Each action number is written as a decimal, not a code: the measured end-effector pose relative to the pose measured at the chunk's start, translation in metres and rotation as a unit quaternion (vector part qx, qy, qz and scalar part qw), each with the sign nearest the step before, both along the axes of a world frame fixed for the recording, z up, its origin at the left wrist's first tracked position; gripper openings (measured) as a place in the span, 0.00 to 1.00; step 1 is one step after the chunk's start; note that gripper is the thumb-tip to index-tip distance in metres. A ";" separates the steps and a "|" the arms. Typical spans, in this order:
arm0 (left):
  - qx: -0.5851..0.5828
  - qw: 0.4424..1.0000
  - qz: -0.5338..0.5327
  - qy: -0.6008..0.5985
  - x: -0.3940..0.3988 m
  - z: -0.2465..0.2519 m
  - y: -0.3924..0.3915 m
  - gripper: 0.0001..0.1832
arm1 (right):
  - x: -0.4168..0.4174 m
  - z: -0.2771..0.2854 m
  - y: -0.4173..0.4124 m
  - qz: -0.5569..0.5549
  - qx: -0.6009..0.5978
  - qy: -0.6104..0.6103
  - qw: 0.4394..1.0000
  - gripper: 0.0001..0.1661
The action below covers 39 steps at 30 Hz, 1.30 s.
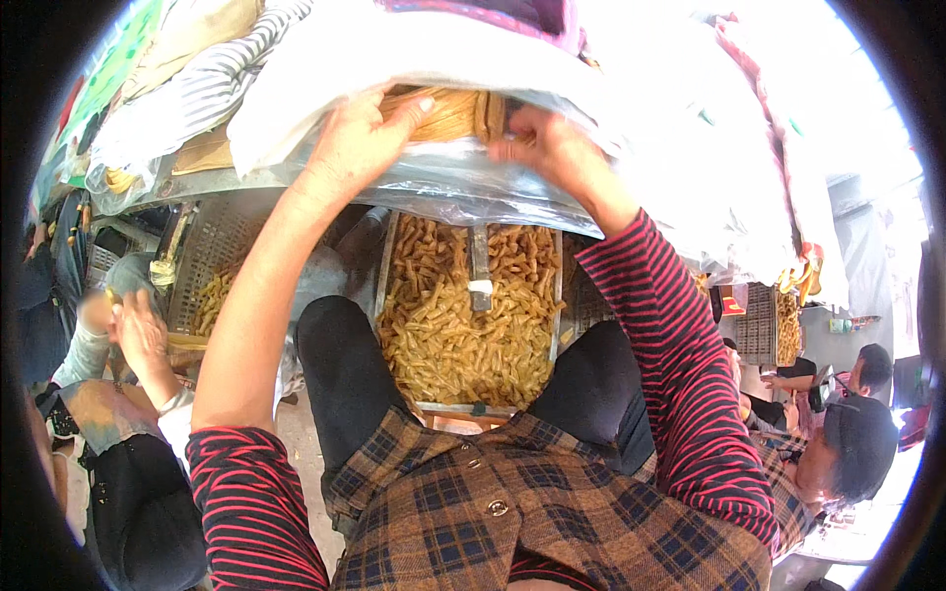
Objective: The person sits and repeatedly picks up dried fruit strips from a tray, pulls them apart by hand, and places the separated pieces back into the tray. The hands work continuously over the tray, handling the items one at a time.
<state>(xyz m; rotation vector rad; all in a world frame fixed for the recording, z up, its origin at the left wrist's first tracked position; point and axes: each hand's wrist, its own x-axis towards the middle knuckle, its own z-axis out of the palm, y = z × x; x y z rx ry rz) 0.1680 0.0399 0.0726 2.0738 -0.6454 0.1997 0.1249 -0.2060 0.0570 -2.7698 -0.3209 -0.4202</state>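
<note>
A bundle of flat yellow-brown food strips (443,111), probably tofu skin, shows in the gap between a white cloth (443,52) and a clear plastic sheet (443,173). My left hand (362,137) is at the bundle's left end, thumb across the strips; its other fingers are partly hidden at the cloth. At the right end is my right hand (550,144), blurred, with its fingers bent beside a folded strip (489,117). Whether either hand grips a strip is unclear. Between my knees, a tray (384,273) holds many small knotted yellow-brown pieces (473,347).
A dark bar with a white band (480,270) reaches over the tray. At left, another person's hand (140,332) is near a plastic crate (214,236) with similar pieces. Another crate (757,325) and seated people (835,451) are at right.
</note>
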 end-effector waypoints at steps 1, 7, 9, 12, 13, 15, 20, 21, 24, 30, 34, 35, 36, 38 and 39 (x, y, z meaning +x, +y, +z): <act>-0.007 1.000 0.000 0.002 -0.003 -0.002 0.001 0.27 | -0.004 -0.009 -0.005 0.021 -0.099 -0.058 0.993 0.22; -0.056 0.997 -0.052 -0.003 -0.006 -0.010 0.015 0.21 | -0.029 0.038 -0.022 -0.053 0.027 0.141 0.988 0.17; -0.071 0.994 -0.041 0.070 -0.023 -0.009 0.015 0.20 | -0.069 0.039 -0.018 0.039 0.350 0.120 0.928 0.13; -0.115 0.939 -0.156 0.285 -0.056 -0.031 0.016 0.24 | -0.153 0.048 0.003 0.030 0.350 0.196 0.916 0.14; -0.157 0.871 -0.231 0.404 -0.081 -0.035 0.004 0.33 | -0.184 0.044 0.013 0.142 0.389 0.192 0.890 0.14; -0.234 0.710 -0.368 0.552 -0.123 -0.047 -0.022 0.42 | -0.227 0.030 0.041 0.360 0.473 0.232 0.770 0.15; -0.443 0.669 -0.198 0.563 -0.092 -0.010 -0.058 0.20 | -0.267 -0.005 0.058 0.538 0.525 0.469 0.463 0.20; -0.491 0.656 -0.177 0.545 -0.086 -0.005 -0.052 0.16 | -0.277 -0.012 0.040 0.378 0.595 0.476 0.526 0.22; -0.391 0.808 -0.173 0.406 -0.146 0.005 -0.061 0.13 | -0.264 -0.041 0.008 0.077 0.472 0.318 0.819 0.33; 0.229 0.861 -0.393 0.227 -0.245 -0.076 -0.049 0.21 | -0.186 -0.007 0.022 0.028 0.718 0.292 0.631 0.33; -0.123 0.837 -0.334 0.416 -0.174 -0.093 -0.049 0.26 | -0.194 -0.011 0.037 0.022 0.584 0.208 0.784 0.15; -0.316 0.749 -0.312 0.491 -0.154 -0.090 -0.050 0.26 | -0.208 -0.013 0.045 0.049 0.579 0.260 0.771 0.17; -0.391 0.685 -0.267 0.554 -0.137 -0.078 -0.057 0.25 | -0.220 -0.028 0.047 0.054 0.559 0.309 0.768 0.18; -0.475 0.630 -0.220 0.574 -0.109 -0.069 -0.058 0.22 | -0.235 -0.053 0.054 0.060 0.602 0.367 0.707 0.20; -0.492 0.644 -0.227 0.540 -0.095 -0.079 -0.053 0.20 | -0.237 -0.064 0.056 0.037 0.624 0.393 0.674 0.21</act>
